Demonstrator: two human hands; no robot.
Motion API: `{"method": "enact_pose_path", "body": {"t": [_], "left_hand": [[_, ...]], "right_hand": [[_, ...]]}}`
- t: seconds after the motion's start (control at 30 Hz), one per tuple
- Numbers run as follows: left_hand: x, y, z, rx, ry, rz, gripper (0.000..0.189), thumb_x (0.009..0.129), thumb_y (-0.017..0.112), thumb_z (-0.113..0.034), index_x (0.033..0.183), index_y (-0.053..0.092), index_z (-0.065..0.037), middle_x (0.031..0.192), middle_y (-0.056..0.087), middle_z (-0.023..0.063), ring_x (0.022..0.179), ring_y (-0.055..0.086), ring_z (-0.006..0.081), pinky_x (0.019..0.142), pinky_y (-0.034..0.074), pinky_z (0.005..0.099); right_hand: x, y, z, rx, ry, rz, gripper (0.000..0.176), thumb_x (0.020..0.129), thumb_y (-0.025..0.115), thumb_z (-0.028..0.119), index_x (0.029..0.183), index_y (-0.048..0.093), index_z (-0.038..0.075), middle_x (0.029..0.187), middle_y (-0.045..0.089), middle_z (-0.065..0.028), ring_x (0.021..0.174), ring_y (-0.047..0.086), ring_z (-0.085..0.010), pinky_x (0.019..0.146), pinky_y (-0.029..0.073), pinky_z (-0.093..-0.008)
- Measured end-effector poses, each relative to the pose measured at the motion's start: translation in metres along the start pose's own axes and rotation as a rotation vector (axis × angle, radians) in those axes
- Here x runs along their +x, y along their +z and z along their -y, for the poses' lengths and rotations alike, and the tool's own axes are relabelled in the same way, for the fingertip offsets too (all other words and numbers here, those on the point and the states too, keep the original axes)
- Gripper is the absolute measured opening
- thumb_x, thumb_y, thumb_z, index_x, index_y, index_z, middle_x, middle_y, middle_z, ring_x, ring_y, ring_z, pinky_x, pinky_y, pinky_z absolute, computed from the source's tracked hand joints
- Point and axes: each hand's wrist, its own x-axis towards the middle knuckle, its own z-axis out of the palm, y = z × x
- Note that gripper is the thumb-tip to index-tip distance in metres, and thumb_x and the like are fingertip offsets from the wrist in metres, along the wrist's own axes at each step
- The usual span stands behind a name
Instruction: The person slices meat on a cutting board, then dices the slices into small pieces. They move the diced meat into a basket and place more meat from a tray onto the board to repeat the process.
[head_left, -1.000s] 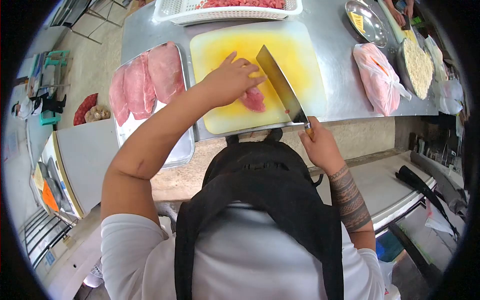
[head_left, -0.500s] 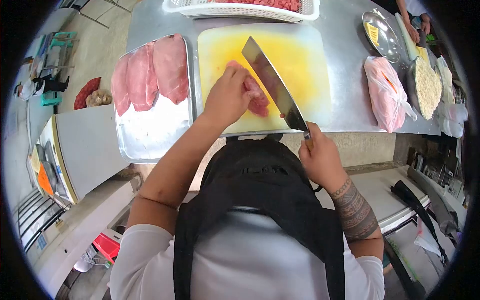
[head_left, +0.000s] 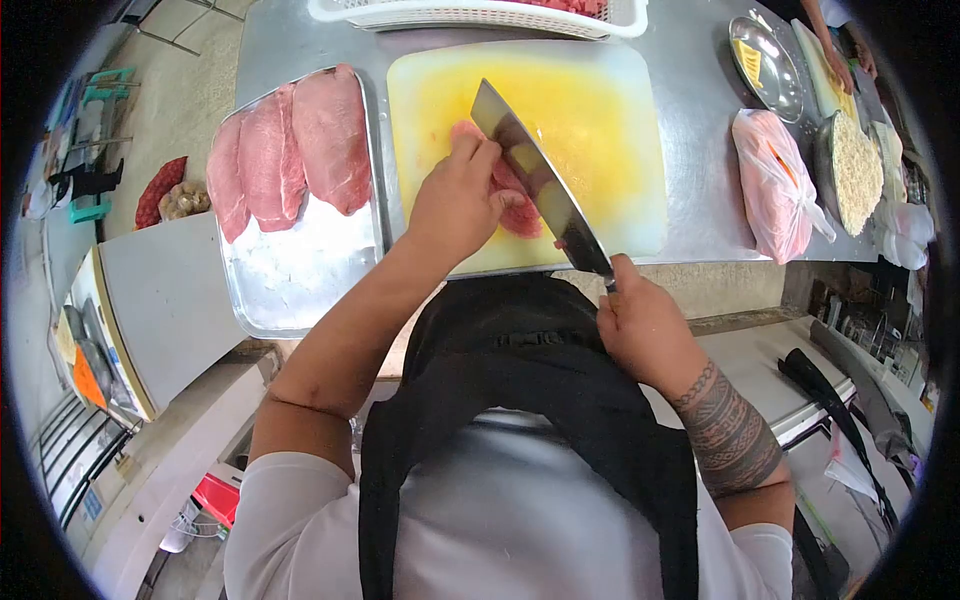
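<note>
Two hands at work on a white cutting board, its middle stained yellow, which lay along the near edge of the bench. The left hand was curled nearly closed over a piece of raw meat, its fingers bent and the thumb along the meat's side. The meat lay on the board, left of its middle and toward its near edge, partly hidden by the fingers. The right hand was closed around the handle of a cleaver at the near edge. The blade slanted toward the far left of the board, just beside the meat; whether the two touched could not be told. A small scrap of meat showed by the blade's handle end.

At the bench's near left corner, a metal tray carried three large slabs of meat and projected past the near edge. Beyond the board stood a white basket of cut meat. Toward the right end were a tied plastic bag, a bowl of pale shreds and a metal dish holding yellow pieces. A co-worker's hand appeared beyond these.
</note>
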Motion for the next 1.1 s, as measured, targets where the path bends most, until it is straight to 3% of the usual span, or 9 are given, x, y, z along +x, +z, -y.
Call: {"method": "enact_pose_path", "body": {"t": [0.17, 0.27, 0.47, 0.53, 0.67, 0.77, 0.83, 0.97, 1.1], "left_hand": [[-0.003, 0.004, 0.003, -0.074, 0.034, -0.058, 0.050, 0.079, 0.087, -0.021, 0.118, 0.061, -0.003, 0.122, 0.063, 0.0180, 0.103, 0.067, 0.0431, 0.088, 0.056, 0.0520], [-0.003, 0.010, 0.010, -0.035, 0.069, -0.091, 0.064, 0.079, 0.089, -0.021, 0.133, 0.059, -0.002, 0.126, 0.063, 0.0191, 0.115, 0.065, 0.0426, 0.090, 0.058, 0.0501], [-0.003, 0.004, 0.014, -0.045, 0.039, 0.003, 0.059, 0.081, 0.088, -0.022, 0.129, 0.060, -0.001, 0.126, 0.063, 0.0191, 0.115, 0.065, 0.0417, 0.092, 0.057, 0.0483], [-0.003, 0.004, 0.015, -0.050, 0.084, -0.051, 0.054, 0.080, 0.086, -0.022, 0.124, 0.060, -0.003, 0.121, 0.064, 0.0179, 0.108, 0.067, 0.0417, 0.088, 0.057, 0.0494], [-0.007, 0.007, 0.016, 0.005, 0.066, -0.062, 0.057, 0.083, 0.087, -0.026, 0.127, 0.059, -0.002, 0.125, 0.064, 0.0179, 0.114, 0.065, 0.0407, 0.092, 0.056, 0.0482], [-0.006, 0.003, 0.012, 0.018, 0.048, -0.026, 0.060, 0.084, 0.087, -0.029, 0.130, 0.059, -0.003, 0.126, 0.064, 0.0184, 0.116, 0.065, 0.0407, 0.094, 0.056, 0.0478], [-0.006, 0.005, 0.016, 0.016, 0.125, -0.080, 0.055, 0.085, 0.085, -0.028, 0.127, 0.059, -0.004, 0.122, 0.063, 0.0171, 0.108, 0.067, 0.0412, 0.088, 0.057, 0.0490], [-0.007, 0.008, 0.021, -0.001, 0.153, -0.074, 0.054, 0.086, 0.084, -0.031, 0.126, 0.059, -0.005, 0.122, 0.064, 0.0164, 0.107, 0.067, 0.0412, 0.086, 0.058, 0.0490], [-0.003, -0.002, 0.024, -0.008, 0.157, -0.025, 0.051, 0.086, 0.085, -0.030, 0.124, 0.063, -0.005, 0.127, 0.065, 0.0161, 0.112, 0.067, 0.0390, 0.093, 0.056, 0.0476]], "right_hand": [[0.029, 0.009, 0.015, -0.050, 0.008, 0.014, 0.022, 0.094, 0.060, 0.007, 0.111, 0.049, -0.002, 0.082, 0.067, -0.0302, 0.082, 0.068, -0.0515, 0.075, 0.056, -0.0591], [0.046, 0.016, 0.018, -0.054, -0.012, -0.007, 0.023, 0.093, 0.061, 0.008, 0.111, 0.050, -0.002, 0.084, 0.069, -0.0304, 0.080, 0.070, -0.0497, 0.074, 0.057, -0.0581], [0.085, 0.053, 0.024, -0.065, -0.104, -0.138, 0.025, 0.093, 0.059, 0.007, 0.113, 0.049, -0.003, 0.082, 0.069, -0.0298, 0.080, 0.069, -0.0497, 0.073, 0.055, -0.0583], [0.105, 0.058, 0.033, -0.029, -0.080, -0.137, 0.024, 0.092, 0.058, 0.007, 0.113, 0.049, -0.003, 0.082, 0.069, -0.0294, 0.080, 0.070, -0.0495, 0.073, 0.055, -0.0590], [0.079, 0.038, 0.038, -0.039, -0.159, -0.193, 0.023, 0.092, 0.058, 0.006, 0.113, 0.050, -0.002, 0.082, 0.070, -0.0283, 0.079, 0.070, -0.0497, 0.072, 0.055, -0.0599], [0.016, 0.015, 0.030, -0.126, -0.038, -0.024, 0.017, 0.097, 0.053, 0.008, 0.112, 0.054, -0.001, 0.084, 0.072, -0.0251, 0.080, 0.073, -0.0452, 0.071, 0.058, -0.0555], [0.004, 0.031, 0.016, -0.130, 0.038, -0.019, 0.018, 0.097, 0.054, 0.008, 0.112, 0.054, 0.000, 0.084, 0.072, -0.0250, 0.080, 0.073, -0.0459, 0.071, 0.058, -0.0561], [0.056, 0.072, 0.004, -0.141, -0.001, -0.138, 0.021, 0.095, 0.056, 0.010, 0.114, 0.054, 0.002, 0.085, 0.072, -0.0263, 0.081, 0.073, -0.0471, 0.072, 0.058, -0.0575], [0.079, 0.064, 0.001, -0.050, -0.082, -0.201, 0.021, 0.094, 0.060, 0.011, 0.112, 0.054, 0.002, 0.085, 0.071, -0.0266, 0.083, 0.072, -0.0473, 0.074, 0.057, -0.0578]]}}
